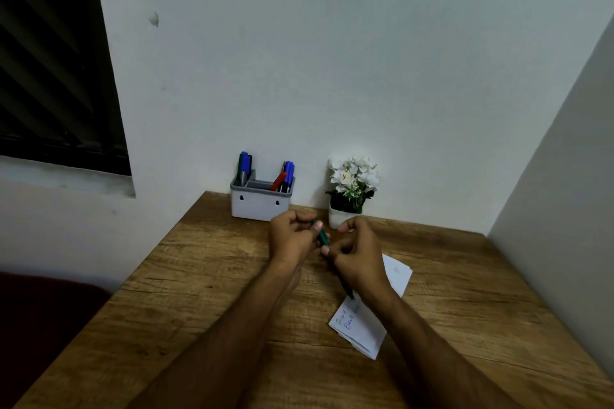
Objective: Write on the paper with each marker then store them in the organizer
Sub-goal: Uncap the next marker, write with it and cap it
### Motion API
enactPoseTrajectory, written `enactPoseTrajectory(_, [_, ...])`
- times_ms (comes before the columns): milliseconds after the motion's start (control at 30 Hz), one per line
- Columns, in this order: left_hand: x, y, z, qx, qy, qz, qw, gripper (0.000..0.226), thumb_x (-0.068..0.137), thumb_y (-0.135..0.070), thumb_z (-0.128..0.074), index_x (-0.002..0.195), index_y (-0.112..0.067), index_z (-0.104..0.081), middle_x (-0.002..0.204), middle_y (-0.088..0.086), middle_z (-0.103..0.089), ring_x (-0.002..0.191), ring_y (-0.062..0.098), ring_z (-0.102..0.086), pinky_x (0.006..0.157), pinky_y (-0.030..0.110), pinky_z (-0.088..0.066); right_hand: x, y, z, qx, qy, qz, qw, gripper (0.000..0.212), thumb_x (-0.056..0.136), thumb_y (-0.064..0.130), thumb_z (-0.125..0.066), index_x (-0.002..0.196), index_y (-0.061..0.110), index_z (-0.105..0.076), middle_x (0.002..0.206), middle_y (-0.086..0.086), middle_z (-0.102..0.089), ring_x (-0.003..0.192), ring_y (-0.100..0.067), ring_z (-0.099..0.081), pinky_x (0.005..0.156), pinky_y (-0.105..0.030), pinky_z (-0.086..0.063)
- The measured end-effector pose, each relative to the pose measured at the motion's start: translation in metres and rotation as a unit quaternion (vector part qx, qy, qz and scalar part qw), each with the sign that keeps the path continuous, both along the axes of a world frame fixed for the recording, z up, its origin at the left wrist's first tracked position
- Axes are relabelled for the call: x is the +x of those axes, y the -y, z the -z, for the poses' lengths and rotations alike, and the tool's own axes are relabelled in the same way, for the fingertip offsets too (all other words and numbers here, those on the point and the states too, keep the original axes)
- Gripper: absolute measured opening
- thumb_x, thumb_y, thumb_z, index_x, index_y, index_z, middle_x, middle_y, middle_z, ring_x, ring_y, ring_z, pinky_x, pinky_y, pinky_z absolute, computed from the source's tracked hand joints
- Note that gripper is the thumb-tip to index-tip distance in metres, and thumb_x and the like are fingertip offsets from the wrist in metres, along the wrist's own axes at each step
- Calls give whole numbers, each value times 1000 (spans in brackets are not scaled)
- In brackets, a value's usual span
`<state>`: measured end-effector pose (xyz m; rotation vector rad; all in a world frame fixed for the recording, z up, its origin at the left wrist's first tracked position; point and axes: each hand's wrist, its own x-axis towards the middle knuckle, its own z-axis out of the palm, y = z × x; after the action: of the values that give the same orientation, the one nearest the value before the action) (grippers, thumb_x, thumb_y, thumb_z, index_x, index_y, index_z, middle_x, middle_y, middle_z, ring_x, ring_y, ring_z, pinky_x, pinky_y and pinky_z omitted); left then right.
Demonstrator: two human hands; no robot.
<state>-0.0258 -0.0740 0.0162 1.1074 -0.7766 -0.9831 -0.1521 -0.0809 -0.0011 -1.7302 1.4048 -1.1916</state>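
Observation:
A green marker [321,236] is held between both hands above the wooden table. My left hand [292,237] pinches its far, capped end. My right hand [357,257] grips the barrel, whose lower end pokes out below the wrist over the paper. The white paper [372,319] lies under my right forearm and carries two lines of blue writing at its near left corner. The grey organizer [260,204] stands at the table's back edge by the wall, with blue and dark markers [245,164] in its left slot and blue and red markers [285,176] in its right slot.
A small white pot of white flowers [352,189] stands right of the organizer, just behind my right hand. The wooden table [199,292] meets walls at the back and right. A dark window [50,60] is at the upper left.

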Motion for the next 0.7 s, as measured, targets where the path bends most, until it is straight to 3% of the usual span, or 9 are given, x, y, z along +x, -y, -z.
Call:
enactPoseTrajectory(100, [11, 3, -7, -47, 70, 10, 996, 23, 84, 3, -72, 102, -12, -72, 91, 5, -76, 89, 18, -74, 66, 26, -60, 11, 5, -15, -34, -57, -24, 998, 36, 80, 12, -87, 103, 22, -61, 77, 0, -74, 67, -5, -72, 65, -25, -60])
enactPoseTrajectory(200, [18, 7, -14, -83, 103, -28, 991, 36, 84, 0, -74, 115, -18, -71, 98, -2, -76, 93, 5, -72, 76, 21, -59, 26, 21, -33, -57, -87, -19, 994, 29, 86, 25, -83, 112, 17, -71, 92, 1, -76, 81, -11, -71, 72, -31, -59])
enactPoseTrajectory(333, [39, 25, -21, -24, 225, -119, 967, 20, 87, -6, -70, 104, -16, -75, 99, -5, -75, 90, 3, -68, 92, 32, -57, 45, 53, -64, -98, -52, 18, 994, 20, 85, 20, -84, 102, 10, -77, 88, 1, -75, 77, -7, -69, 70, -21, -55])
enactPoseTrajectory(433, [52, 43, -27, 11, 347, -86, 934, 27, 88, -2, -66, 112, -14, -72, 111, 0, -73, 103, 10, -66, 101, 32, -51, 63, 77, -78, -142, 1, 57, 988, 13, 84, 15, -83, 93, 11, -76, 81, 3, -74, 75, -16, -73, 74, -42, -65])
enactPoseTrajectory(500, [57, 55, -30, 11, 400, -73, 913, 37, 87, 1, -65, 121, -12, -69, 120, 4, -71, 113, 15, -64, 103, 29, -48, 75, 91, -81, -160, 19, 66, 985, 16, 85, 13, -82, 98, 14, -73, 80, 4, -73, 73, -17, -74, 73, -45, -65])
enactPoseTrajectory(567, [61, 67, -32, 1, 429, -67, 901, 42, 86, 2, -65, 127, -11, -65, 125, 6, -68, 116, 17, -63, 98, 24, -45, 85, 104, -82, -174, 29, 61, 982, 27, 87, 10, -80, 111, 13, -70, 82, 3, -72, 72, -14, -73, 71, -38, -64])
enactPoseTrajectory(667, [67, 79, -32, 2, 439, -65, 896, 44, 87, 3, -62, 129, -10, -64, 124, 7, -69, 115, 19, -64, 93, 23, -47, 95, 118, -78, -189, 25, 51, 980, 35, 89, 5, -77, 122, 11, -67, 84, 5, -69, 71, -7, -68, 60, -9, -50])
enactPoseTrajectory(700, [69, 82, -31, 1, 442, -69, 894, 44, 87, 3, -62, 128, -11, -65, 121, 7, -70, 111, 19, -65, 90, 23, -48, 96, 122, -76, -191, 21, 49, 980, 36, 90, 4, -76, 124, 10, -66, 84, 5, -67, 70, -4, -66, 57, -5, -47])
